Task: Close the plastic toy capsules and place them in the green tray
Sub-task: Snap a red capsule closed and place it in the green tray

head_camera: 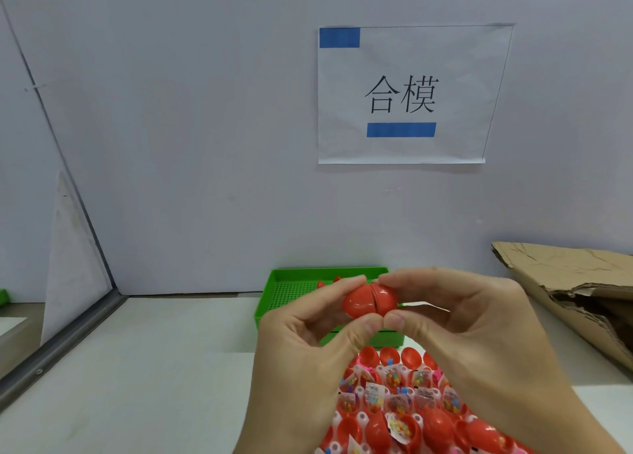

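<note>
while both halves need pressing shut, red capsule [371,299] sits above green tray [274,289], left hand [308,344] and right hand [462,323] each pinching one half, seam showing.

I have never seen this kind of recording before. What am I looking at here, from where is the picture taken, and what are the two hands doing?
There is no machine here. A person wears a camera on the head, so the single picture looks forward and down at that person's own bare hands.

The left hand and the right hand together hold one red capsule. The fingers and thumbs pinch it from both sides. A thin seam shows between its two halves, so they seem to be pressing it closed.

Behind the hands a green tray sits on the white table; something small and red lies in it already. Below the hands is a rack of open red capsule halves with small packets of toys inside.

On the wall hangs a paper sign, and crumpled cardboard lies at the right.
</note>
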Motion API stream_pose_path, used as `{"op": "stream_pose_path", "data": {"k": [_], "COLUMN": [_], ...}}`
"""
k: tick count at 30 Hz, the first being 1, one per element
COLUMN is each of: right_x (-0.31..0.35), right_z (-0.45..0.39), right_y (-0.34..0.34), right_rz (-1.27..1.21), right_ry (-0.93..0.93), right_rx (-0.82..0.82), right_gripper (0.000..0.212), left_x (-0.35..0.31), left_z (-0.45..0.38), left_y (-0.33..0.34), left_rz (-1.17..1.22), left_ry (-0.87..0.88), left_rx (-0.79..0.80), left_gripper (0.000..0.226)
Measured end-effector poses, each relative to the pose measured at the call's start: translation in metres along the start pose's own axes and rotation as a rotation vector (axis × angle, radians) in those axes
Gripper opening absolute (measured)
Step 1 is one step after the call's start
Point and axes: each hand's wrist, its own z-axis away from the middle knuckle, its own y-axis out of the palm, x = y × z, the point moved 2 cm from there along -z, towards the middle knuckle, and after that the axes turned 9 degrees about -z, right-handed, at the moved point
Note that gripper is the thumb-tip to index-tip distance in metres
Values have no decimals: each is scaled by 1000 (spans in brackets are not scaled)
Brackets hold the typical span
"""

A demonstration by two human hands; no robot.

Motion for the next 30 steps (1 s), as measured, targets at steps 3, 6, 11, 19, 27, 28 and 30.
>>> {"op": "stream_pose_path", "data": {"k": [3,6,11,19,27,28,30], "right_x": [1,2,2,0,-5,-6,-7], "right_z": [-1,-1,-2,-2,-2,-2,-1], "right_y": [0,0,1,1,1,0,0], "right_rz": [-11,-12,-3,6,98,106,95], "right_ry": [-9,-26,-45,-61,-94,-95,-89], "right_rx": [-46,-70,-69,-81,-116,-123,-121], "right_gripper": [26,25,23,21,24,24,23], "left_x": [0,2,5,4,2,2,1], "left_z": [1,1,0,1,2,1,1], "left_y": [0,0,-2,-2,-4,-4,-4], "left_rz": [18,44,0,-127,-71,-78,-89], "left_ry": [-24,-51,-61,-58,-63,-57,-46], "left_rx": [84,113,80,63,66,65,69], "left_gripper": [42,42,39,36,40,40,41]}}
